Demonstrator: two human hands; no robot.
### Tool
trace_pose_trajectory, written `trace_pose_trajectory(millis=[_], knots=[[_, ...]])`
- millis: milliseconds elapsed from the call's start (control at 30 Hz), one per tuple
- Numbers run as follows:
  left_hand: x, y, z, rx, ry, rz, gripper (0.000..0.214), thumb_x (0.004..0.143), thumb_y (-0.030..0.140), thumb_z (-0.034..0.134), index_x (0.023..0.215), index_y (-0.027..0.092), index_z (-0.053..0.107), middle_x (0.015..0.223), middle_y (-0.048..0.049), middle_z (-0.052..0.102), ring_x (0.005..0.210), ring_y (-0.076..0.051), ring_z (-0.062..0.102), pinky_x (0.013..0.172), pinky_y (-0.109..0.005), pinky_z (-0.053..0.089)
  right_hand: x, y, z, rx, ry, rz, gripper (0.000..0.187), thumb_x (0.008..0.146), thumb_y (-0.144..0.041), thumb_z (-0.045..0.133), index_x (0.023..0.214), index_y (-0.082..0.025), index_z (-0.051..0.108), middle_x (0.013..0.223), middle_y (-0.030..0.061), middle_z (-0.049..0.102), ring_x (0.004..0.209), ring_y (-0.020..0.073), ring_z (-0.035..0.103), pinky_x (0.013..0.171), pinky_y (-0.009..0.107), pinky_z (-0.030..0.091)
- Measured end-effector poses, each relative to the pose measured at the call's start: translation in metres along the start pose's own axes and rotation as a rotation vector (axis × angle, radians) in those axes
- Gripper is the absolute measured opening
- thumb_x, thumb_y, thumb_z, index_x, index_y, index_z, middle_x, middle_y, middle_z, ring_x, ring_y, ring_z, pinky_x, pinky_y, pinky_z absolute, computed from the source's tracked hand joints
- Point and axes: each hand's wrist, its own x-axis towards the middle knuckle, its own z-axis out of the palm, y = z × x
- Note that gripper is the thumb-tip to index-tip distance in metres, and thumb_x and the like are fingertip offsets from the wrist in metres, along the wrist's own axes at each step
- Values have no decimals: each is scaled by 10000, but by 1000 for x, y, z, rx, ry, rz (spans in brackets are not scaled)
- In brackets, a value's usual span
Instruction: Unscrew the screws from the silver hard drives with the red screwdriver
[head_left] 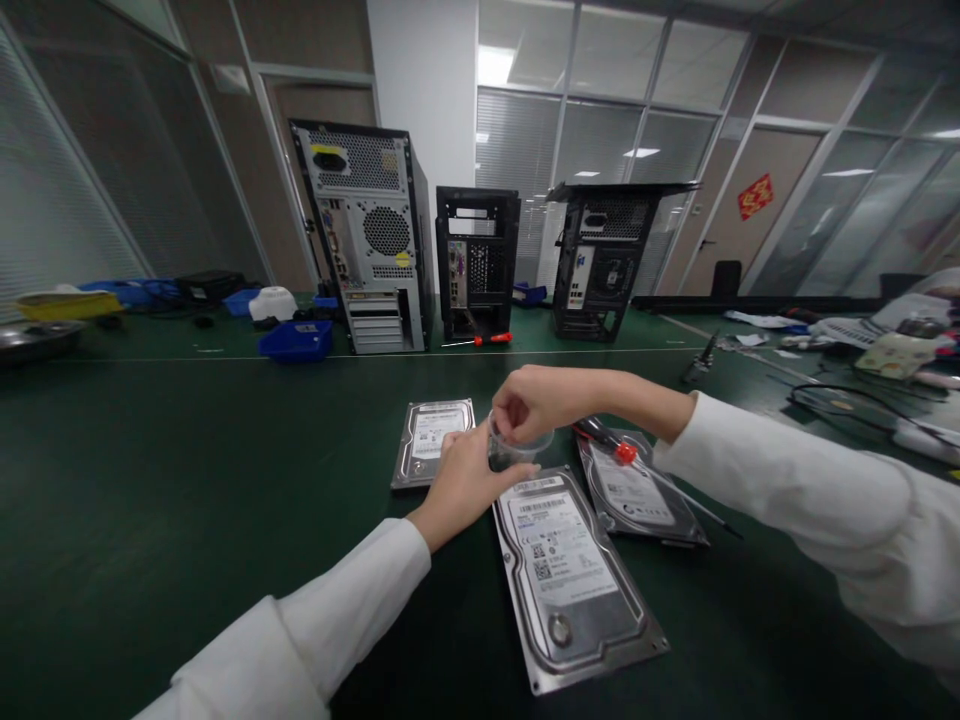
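Note:
My left hand [472, 475] is closed around the side of a small clear plastic cup [523, 455]. Over the cup's mouth, my right hand [534, 402] dips its pinched fingertips inside; whatever they may hold is hidden. Directly in front lies a hard drive [566, 580], label up, its far end close to the cup. A second hard drive [429, 440] rests behind my left hand, partly covered by it. To the right is a third hard drive [634, 490], with a screwdriver [626, 453] with a black and red handle lying across it.
Three computer cases stand at the back: a tall one [375, 230], a middle one [478, 260] and a right one [604, 255]. A red screwdriver [491, 340] lies before the middle case. A blue tray [296, 341] sits left; cables [840, 400] and clutter lie far right.

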Motion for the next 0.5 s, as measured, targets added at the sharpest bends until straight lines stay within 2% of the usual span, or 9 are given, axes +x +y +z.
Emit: trace_pose_trajectory(millis=[167, 300, 367, 500], knots=[[0, 1, 0, 62, 7, -24, 422, 742, 486, 671, 997, 167, 565, 943, -81, 667, 910, -308, 595, 830, -437, 423, -11, 10, 8, 163, 47, -81, 44, 753, -126, 564, 795, -133, 575, 810, 22, 656, 738, 119, 611, 649, 223, 458], [0, 3, 0, 90, 0, -42, 390, 758, 482, 653, 972, 165, 578, 941, -80, 669, 915, -312, 588, 837, -441, 420, -14, 12, 12, 328, 95, -79, 62, 819, -190, 544, 835, -130, 543, 824, 49, 685, 765, 128, 653, 681, 243, 504], [0, 3, -1, 106, 1, -54, 414, 754, 497, 649, 984, 159, 580, 959, -95, 663, 934, -329, 580, 827, -446, 421, -15, 12, 13, 387, 141, -68, 98, 835, -225, 545, 842, -127, 536, 793, 57, 692, 759, 135, 665, 682, 257, 517], [0, 2, 1, 125, 7, -60, 470, 749, 519, 642, 1039, 156, 568, 981, -106, 659, 959, -336, 579, 843, -451, 409, -28, 3, 13, 415, 293, -72, 160, 781, -264, 633, 804, -121, 564, 828, 69, 685, 774, 150, 655, 692, 274, 516]])
